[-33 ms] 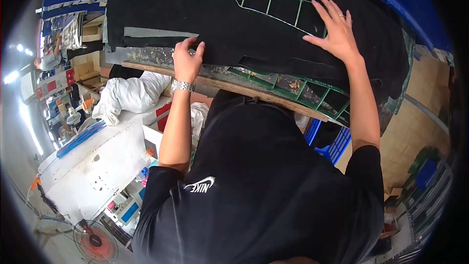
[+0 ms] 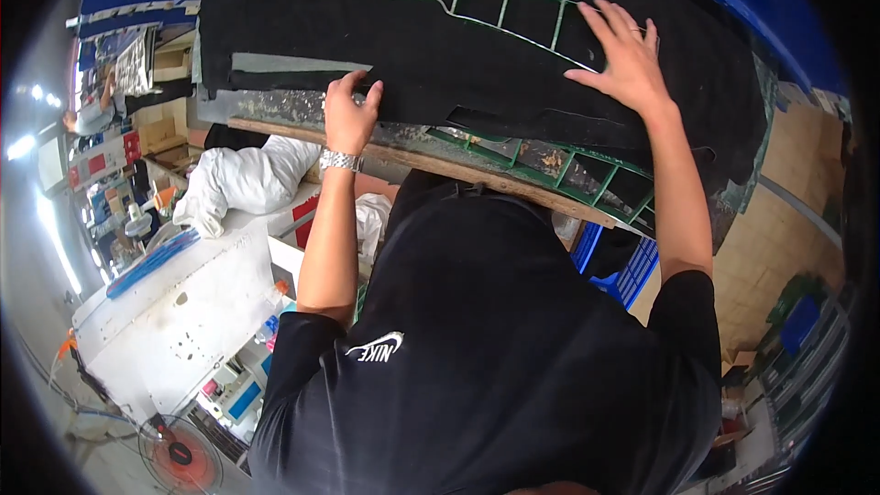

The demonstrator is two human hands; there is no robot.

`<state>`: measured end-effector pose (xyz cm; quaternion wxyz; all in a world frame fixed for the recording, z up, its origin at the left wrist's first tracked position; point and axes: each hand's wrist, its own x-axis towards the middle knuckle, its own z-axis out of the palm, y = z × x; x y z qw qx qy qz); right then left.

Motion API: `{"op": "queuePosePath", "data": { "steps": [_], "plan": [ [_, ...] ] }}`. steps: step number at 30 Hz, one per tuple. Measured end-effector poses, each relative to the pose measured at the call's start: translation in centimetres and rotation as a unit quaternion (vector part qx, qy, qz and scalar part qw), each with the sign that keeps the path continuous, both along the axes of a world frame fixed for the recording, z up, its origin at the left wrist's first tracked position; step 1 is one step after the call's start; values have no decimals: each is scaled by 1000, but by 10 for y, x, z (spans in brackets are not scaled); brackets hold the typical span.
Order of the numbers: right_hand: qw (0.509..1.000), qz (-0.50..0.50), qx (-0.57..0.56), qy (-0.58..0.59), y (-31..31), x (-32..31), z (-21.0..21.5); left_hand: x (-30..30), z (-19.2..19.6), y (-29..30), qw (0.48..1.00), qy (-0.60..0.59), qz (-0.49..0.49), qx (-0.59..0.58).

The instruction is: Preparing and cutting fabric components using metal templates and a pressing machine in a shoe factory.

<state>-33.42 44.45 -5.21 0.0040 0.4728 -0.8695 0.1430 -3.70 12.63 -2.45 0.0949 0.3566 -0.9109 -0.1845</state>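
Observation:
Black fabric (image 2: 440,64) covers the worktop ahead of me. A long green-edged cutting die (image 2: 504,14) with a curved outline and crossbars lies flat on it. My right hand (image 2: 632,60) spreads its fingers over the die's wide right end, hiding part of it. At the near edge of the cloth, my left hand (image 2: 350,119) has its fingers bent and the fabric edge at its fingertips, partly hidden. A second green cutting die (image 2: 559,172) lies along the worktop's near edge, partly beneath the cloth and my right arm.
A wooden strip (image 2: 412,160) edges the worktop near my body. Blue machine panels (image 2: 752,23) curve round the far side. To the left are a bundled white cloth (image 2: 252,179), a white table (image 2: 183,312) and a fan (image 2: 179,454). A blue crate (image 2: 632,275) stands below right.
My right hand has shifted very slightly left, and the upper cutting die a hair with it. My left hand stays almost in the same place at the cloth's edge.

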Motion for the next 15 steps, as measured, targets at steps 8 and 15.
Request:
{"op": "queuePosePath", "data": {
  "steps": [8,15],
  "plan": [
    [999,12,-49,18,27,-17,-20,26,2,-3,990,24,-16,139],
    [997,-73,15,28,157,-77,7,57,-2,-18,970,69,53,226]
  ]
}}
